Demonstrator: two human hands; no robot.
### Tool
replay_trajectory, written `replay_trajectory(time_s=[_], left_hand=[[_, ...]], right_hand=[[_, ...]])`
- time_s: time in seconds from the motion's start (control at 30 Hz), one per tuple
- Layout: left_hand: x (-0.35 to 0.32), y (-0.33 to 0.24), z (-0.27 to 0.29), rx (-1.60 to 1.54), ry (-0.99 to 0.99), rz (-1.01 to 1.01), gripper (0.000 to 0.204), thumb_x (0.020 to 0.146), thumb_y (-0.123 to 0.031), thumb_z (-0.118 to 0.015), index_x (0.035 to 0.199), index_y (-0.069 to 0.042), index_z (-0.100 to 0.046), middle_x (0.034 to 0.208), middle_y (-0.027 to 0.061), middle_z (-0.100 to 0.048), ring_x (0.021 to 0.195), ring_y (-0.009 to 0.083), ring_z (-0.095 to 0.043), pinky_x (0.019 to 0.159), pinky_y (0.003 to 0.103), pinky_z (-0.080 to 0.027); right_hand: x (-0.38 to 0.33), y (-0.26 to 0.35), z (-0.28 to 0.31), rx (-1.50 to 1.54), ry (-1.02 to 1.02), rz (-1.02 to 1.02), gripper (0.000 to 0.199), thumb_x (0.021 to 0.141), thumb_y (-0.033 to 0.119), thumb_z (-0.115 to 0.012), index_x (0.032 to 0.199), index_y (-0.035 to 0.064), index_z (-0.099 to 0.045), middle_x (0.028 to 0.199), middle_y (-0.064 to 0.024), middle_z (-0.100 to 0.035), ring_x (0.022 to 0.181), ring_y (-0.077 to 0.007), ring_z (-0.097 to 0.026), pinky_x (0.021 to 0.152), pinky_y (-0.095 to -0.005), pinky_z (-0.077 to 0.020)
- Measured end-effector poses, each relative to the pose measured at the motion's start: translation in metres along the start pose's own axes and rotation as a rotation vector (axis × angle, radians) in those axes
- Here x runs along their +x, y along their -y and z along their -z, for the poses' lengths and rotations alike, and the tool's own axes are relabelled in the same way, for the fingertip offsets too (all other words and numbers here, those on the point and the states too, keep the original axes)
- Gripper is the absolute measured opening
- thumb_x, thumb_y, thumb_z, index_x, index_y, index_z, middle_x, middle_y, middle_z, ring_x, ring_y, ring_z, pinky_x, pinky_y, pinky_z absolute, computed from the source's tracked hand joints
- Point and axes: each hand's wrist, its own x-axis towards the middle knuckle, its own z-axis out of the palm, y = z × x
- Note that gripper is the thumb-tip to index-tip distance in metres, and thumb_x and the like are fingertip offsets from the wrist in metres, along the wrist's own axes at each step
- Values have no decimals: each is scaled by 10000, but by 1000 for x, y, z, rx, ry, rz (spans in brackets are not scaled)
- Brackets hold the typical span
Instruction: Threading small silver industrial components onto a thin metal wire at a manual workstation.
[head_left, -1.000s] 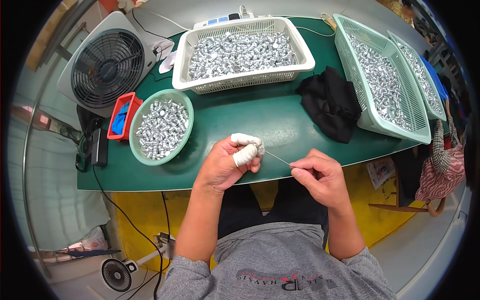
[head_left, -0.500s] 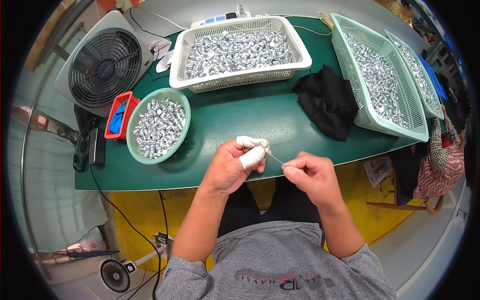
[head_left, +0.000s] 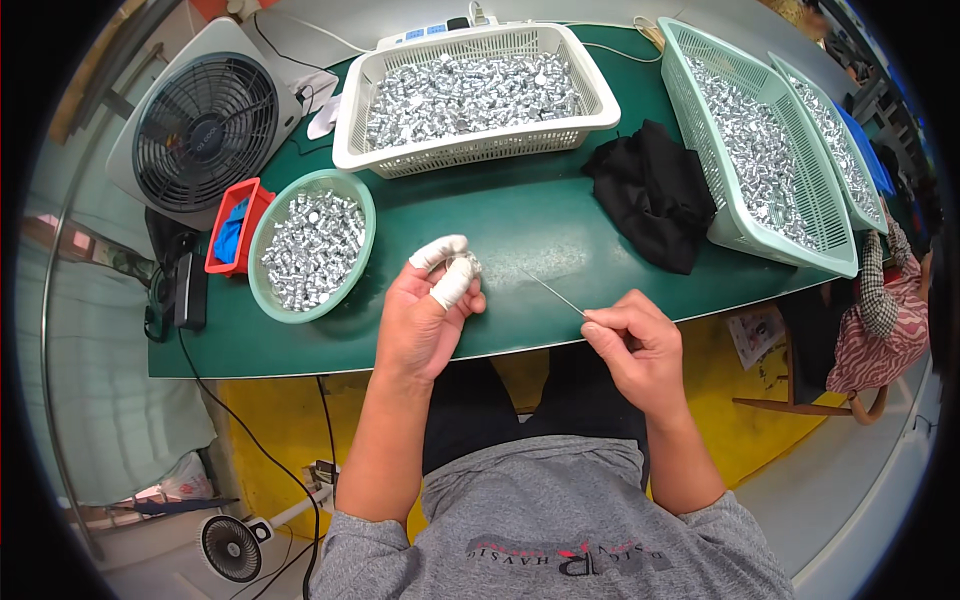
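Note:
White coverings wrap the thumb and a finger of my left hand (head_left: 420,320), which pinches a small silvery metal part (head_left: 474,263) above the green table. Most of that part is hidden behind the covered fingertips. Closer to the table's front edge, my right hand (head_left: 637,350) grips a thin metal rod (head_left: 553,291) between thumb and fingers. The rod points up and left, and its tip stands apart from the metal part. To the left of my left hand is a round green basin (head_left: 371,235) filled with similar small metal parts.
A white basket (head_left: 480,153) of metal parts stands at the back; a pale green basket (head_left: 785,245) of them is at right. Black cloth (head_left: 650,195) lies between. A red bin (head_left: 218,253) and box fan (head_left: 205,135) occupy the left. Another person's sleeve (head_left: 880,290) shows far right.
My hands have moved apart: the left went up and left with the metal part, the right slightly right. The rod's tip, earlier at the left fingertips, is now clear of them.

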Motion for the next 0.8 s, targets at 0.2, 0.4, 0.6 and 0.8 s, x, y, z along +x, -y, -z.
replay_trajectory(time_s=[0.2, 0.4, 0.6, 0.8], left_hand=[[-4, 7, 6, -19, 44, 0, 229, 997, -73, -623, 1224, -43, -615, 1062, 95, -661, 888, 173, -623, 751, 328, -531], [-5, 15, 1, -228, 86, 75, 203, 1040, -105, -568, 1230, -50, -614, 1072, 86, -658, 879, 172, -614, 757, 326, -524], [-4, 18, 5, -222, 128, 88, 201, 1060, -150, -543, 1213, -44, -618, 1050, 89, -660, 854, 167, -600, 743, 328, -512], [-5, 21, 7, -150, 155, 54, 243, 1046, -183, -567, 1237, -39, -614, 1071, 86, -637, 856, 165, -563, 741, 313, -473]], right_hand=[[0, 5, -5, 46, 34, -47, 109, 886, -39, -730, 992, -16, -743, 796, 2, -547, 665, -50, -470, 572, -209, -352], [2, 12, -16, 95, 71, -71, 103, 894, -29, -726, 995, -20, -740, 790, 6, -541, 655, -44, -457, 568, -206, -339], [4, 15, -21, 96, 84, -89, 88, 894, -21, -728, 981, -20, -739, 781, 6, -542, 645, -41, -452, 562, -207, -335], [5, 19, -20, 91, 98, -86, 67, 894, -19, -725, 961, -22, -733, 767, 6, -539, 636, -40, -447, 556, -209, -334]])
